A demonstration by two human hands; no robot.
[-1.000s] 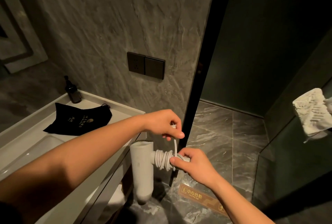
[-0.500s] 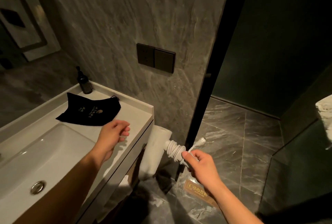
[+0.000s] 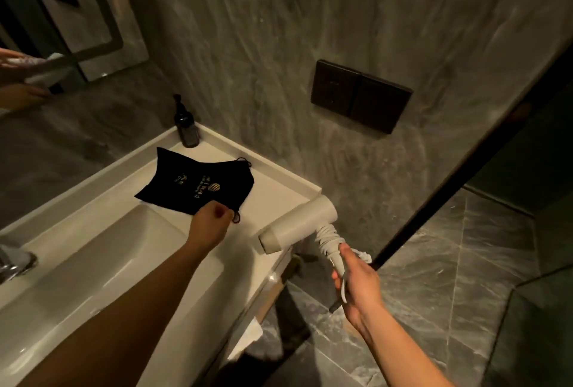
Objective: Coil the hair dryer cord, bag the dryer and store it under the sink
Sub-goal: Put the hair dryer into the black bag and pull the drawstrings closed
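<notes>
One dryer, cord wound on its handle, hangs past the counter's right edge at 4 o'clock, the right hand wrapped round the handle. One black bag lies flat near the back rim; left hand pinches its near edge. One bottle stands at 11 o'clock. Bare floor lies right.

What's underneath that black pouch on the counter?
The black pouch lies flat on the white counter beside the sink basin, its near edge pinched by the left hand. Only counter shows around it; whatever the cloth covers is hidden.
</notes>
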